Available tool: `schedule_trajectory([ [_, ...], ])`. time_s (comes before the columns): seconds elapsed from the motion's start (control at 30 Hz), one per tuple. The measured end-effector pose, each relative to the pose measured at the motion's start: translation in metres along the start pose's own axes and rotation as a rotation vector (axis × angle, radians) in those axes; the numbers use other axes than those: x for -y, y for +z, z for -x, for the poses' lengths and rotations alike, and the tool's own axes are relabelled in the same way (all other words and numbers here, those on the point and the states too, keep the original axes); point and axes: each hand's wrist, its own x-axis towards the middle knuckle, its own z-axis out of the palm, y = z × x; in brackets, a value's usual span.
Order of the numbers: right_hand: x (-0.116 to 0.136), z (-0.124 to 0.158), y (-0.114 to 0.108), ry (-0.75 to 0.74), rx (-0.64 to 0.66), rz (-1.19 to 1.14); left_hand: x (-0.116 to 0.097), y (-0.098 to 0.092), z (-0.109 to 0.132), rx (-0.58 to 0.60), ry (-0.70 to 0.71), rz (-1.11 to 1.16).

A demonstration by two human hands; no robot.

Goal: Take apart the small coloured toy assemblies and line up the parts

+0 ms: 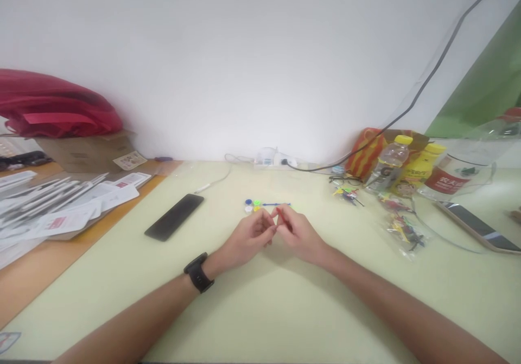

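Note:
My left hand, with a black watch on its wrist, is closed in a pinch. What its fingers hold, if anything, is hidden. Close against it, the fingertips of my right hand are closed on a small red piece, mostly covered by the fingers. Just beyond the hands lie small round pieces: a blue disc, a green disc, a white disc and a yellow disc. A thin blue rod lies beside them, partly behind my right hand.
A black phone lies left on the pale table. At right are plastic bags of small coloured parts, bottles and another phone. Paper packets and a cardboard box sit far left; a power strip is by the wall.

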Motion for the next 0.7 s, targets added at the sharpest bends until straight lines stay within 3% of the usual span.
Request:
schedule_trajectory([
  [0.1,-0.009,-0.003,-0.009,-0.03,0.03,0.149,-0.005,-0.003,0.002,0.018,0.059,-0.227],
  [0.3,-0.026,-0.003,-0.017,-0.053,0.118,0.363,-0.006,-0.015,0.006,0.189,0.16,-0.531],
  [0.53,-0.037,-0.01,-0.031,-0.193,-0.021,0.567,-0.001,-0.036,0.001,0.172,0.252,-0.767],
  [0.7,-0.06,-0.015,-0.041,-0.191,0.055,0.584,0.002,-0.054,-0.002,0.089,0.256,-0.879],
])
